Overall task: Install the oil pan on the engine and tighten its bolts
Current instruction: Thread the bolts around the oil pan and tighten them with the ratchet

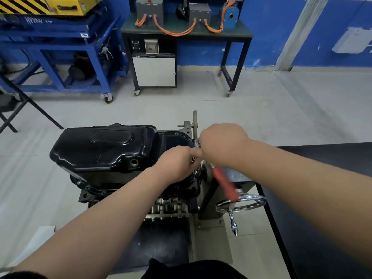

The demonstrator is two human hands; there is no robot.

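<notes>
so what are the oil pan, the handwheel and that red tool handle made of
Oil pan: probably pressed sheet steel, glossy black paint; stamped ribs, sharp highlights. Handwheel: chromed or polished metal; mirror shine. Tool handle: red-orange, likely plastic or rubber; motion blur leaves it open.

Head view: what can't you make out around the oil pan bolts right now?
All head view.
- Bolt being worked: hidden behind left hand and right hand.
- Orange-handled tool: head covered by right hand, handle motion-blurred.
- Oil pan far flange: hidden by the pan's own body.
- Near flange bolts: too small, dark to judge seating.
</notes>
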